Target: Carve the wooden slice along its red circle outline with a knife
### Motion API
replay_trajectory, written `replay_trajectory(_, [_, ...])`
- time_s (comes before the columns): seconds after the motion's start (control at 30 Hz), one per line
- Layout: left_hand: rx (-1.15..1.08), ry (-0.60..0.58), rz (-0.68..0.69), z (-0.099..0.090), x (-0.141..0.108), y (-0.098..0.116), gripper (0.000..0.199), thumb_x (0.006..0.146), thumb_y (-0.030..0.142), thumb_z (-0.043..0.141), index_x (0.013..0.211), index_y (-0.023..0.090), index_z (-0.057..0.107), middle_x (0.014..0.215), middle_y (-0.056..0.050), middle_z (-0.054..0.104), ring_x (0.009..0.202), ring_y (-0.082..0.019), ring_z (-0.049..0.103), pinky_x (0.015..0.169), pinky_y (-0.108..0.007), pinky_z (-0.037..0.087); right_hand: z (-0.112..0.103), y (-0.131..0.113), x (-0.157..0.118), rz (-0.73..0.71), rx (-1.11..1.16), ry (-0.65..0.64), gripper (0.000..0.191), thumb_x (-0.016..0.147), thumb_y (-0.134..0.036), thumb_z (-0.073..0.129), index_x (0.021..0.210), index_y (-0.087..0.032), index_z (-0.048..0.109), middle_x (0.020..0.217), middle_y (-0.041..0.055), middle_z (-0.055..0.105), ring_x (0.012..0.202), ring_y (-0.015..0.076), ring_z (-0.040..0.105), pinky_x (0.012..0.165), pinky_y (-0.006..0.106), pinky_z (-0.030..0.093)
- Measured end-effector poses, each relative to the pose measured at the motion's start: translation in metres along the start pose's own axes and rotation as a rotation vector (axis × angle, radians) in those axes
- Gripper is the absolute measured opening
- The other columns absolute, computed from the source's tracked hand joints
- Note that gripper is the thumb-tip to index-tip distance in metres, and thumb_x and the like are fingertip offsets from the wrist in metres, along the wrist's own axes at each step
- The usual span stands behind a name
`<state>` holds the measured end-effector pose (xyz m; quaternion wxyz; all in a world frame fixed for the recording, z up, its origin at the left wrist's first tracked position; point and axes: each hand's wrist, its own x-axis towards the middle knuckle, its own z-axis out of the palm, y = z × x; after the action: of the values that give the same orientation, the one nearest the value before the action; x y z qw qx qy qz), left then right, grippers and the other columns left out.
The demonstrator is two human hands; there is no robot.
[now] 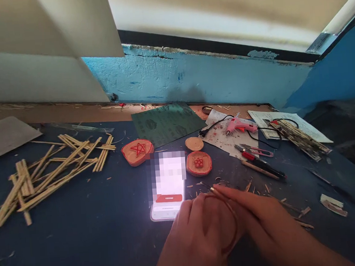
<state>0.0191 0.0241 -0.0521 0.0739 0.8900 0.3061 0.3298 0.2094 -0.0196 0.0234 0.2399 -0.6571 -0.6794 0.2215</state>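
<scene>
My left hand is closed around a round wood slice with a darker rim, partly hidden by the fingers. My right hand pinches a slim pointed tool with a metal collar, its tip at the slice's far edge; its exact kind is unclear. Just beyond my left hand lies a lit phone, partly blurred. Behind it are a wood slice with a red flower, a plain wood slice and a wood piece with a red star.
Wooden sticks spread across the left. Green sandpaper lies at the back. A pink glue gun rests on stained paper, near a red-and-black cutter and a bundle of sticks. Wood scraps litter the right.
</scene>
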Motion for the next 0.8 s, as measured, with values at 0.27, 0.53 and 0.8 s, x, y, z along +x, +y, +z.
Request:
replay_trajectory(0.27, [-0.002, 0.012, -0.058, -0.001, -0.004, 0.003, 0.05, 0.066, 0.015, 0.062, 0.116, 0.013, 0.062, 0.106, -0.017, 0.071, 0.081, -0.032, 0.066, 0.063, -0.049, 0.067, -0.024, 0.018, -0.011, 0.141, -0.134, -0.189, 0.042, 0.109, -0.034, 0.05, 0.145, -0.037, 0.071, 0.137, 0.0002, 0.079, 0.121, 0.0259, 0.078, 0.098, 0.035, 0.066])
replay_trajectory(0.53, [-0.032, -0.164, -0.005, -0.024, 0.011, 0.002, 0.039, 0.07, 0.013, 0.066, 0.109, 0.011, 0.066, 0.105, -0.016, 0.074, 0.085, -0.031, 0.071, 0.071, -0.046, 0.069, -0.011, 0.044, -0.036, 0.027, -0.383, -0.089, 0.047, 0.099, -0.03, 0.061, 0.144, -0.036, 0.073, 0.133, 0.0025, 0.08, 0.113, 0.0294, 0.081, 0.098, 0.041, 0.067])
replay_trajectory(0.8, [-0.055, -0.233, -0.035, -0.022, 0.007, 0.0, 0.048, 0.07, 0.015, 0.07, 0.117, 0.012, 0.064, 0.111, -0.017, 0.073, 0.091, -0.032, 0.071, 0.077, -0.047, 0.069, -0.023, 0.008, -0.02, 0.16, 0.0, -0.167, 0.037, 0.111, -0.044, 0.051, 0.142, -0.046, 0.072, 0.133, -0.0031, 0.08, 0.111, 0.0231, 0.082, 0.094, 0.031, 0.068])
